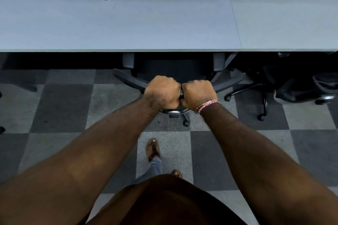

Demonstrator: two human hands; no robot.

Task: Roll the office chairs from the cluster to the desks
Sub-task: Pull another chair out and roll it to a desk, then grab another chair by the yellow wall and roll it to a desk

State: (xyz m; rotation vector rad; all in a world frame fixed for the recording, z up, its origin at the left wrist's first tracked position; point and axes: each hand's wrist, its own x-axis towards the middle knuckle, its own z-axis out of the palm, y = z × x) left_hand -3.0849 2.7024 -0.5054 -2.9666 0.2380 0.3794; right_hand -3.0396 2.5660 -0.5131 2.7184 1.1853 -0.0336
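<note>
A: Grey plastic top rail of the chair — both fists wrapped round it at the middle, left hand and right hand knuckle to knuckle, touching. Thin bracelets on the right wrist

B: Where is the chair against the desk?

A: Seat already under the front edge, both armrests partly under the lip. Backrest outside, over the checkered carpet tiles. One caster showing below the hands

B: Risks from here?

A: First — the armrests. They sit right at the desk's edge; I can't tell whether they clear its underside. If they don't, a firm shove jams them against the lip

B: And sideways?

A: A second chair is parked just to the right, its base legs spread toward this one. Both hands grip the centre, so there is little leverage against swivel; if the seat turns, the bases could tangle

B: Feet?

A: A sandalled foot trails near the base. Carpet may drag a caster, the chair may stop short, and the toes are bare
</note>
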